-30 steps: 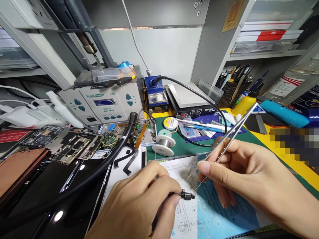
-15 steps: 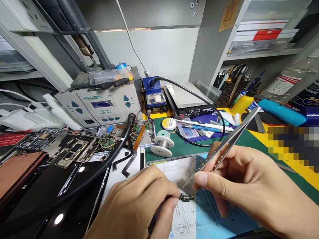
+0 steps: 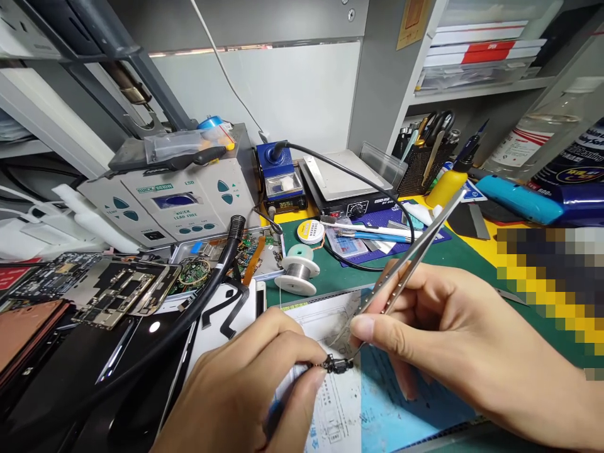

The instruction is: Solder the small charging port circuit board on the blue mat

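Between thumb and forefinger, my left hand [image 3: 245, 384] pinches a small black electronic part [image 3: 338, 365] with a connector-like block at its free end. The rest of the part is hidden behind the fingers. My right hand [image 3: 438, 340] grips metal tweezers [image 3: 418, 251], their tail pointing up to the right and their two tips slightly apart. The tips reach down beside the black part; whether one touches it, I cannot tell. Below both hands lies a printed sheet, white on one side [image 3: 330, 415] and blue on the other [image 3: 401, 415].
A solder wire spool [image 3: 298, 275] stands behind my left hand. A thick black hose [image 3: 189, 333] crosses phone boards [image 3: 120, 289] on the left. Farther back are a hot air station [image 3: 174, 201], a soldering station [image 3: 285, 182], a flat heating plate [image 3: 344, 173] and a yellow bottle [image 3: 446, 189].
The whole view has shifted, so the scene sits farther left. More of the black part shows beyond my left fingertips. Both hands keep their grips.
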`<state>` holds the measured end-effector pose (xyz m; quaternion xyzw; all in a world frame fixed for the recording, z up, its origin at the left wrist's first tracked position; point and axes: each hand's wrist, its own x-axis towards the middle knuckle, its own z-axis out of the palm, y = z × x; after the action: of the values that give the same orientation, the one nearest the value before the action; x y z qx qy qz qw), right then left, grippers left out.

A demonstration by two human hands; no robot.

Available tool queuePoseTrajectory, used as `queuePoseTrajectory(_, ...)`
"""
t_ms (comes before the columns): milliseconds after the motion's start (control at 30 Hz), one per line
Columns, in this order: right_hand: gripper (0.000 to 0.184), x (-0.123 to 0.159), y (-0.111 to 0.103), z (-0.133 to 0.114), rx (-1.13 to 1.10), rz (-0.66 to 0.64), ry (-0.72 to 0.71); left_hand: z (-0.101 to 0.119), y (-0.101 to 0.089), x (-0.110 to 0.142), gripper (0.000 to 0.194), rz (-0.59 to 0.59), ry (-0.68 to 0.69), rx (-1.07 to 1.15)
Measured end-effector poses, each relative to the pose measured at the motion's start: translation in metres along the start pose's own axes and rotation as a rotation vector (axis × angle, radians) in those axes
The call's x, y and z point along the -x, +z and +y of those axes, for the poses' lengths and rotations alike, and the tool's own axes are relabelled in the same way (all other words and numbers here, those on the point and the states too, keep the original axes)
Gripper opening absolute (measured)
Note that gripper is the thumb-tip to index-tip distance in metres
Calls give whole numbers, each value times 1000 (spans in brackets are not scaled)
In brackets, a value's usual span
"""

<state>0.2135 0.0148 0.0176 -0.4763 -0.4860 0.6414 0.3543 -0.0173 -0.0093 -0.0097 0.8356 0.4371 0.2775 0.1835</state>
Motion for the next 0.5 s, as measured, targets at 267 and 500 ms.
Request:
queuePoseTrajectory(267, 33, -3, 6, 1, 94, 50, -52, -1, -3, -4, 21, -21, -20, 9)
queuePoseTrajectory(500, 37, -6, 7, 1, 108, 51, -86, 0, -2, -2, 18, -25, -10, -95)
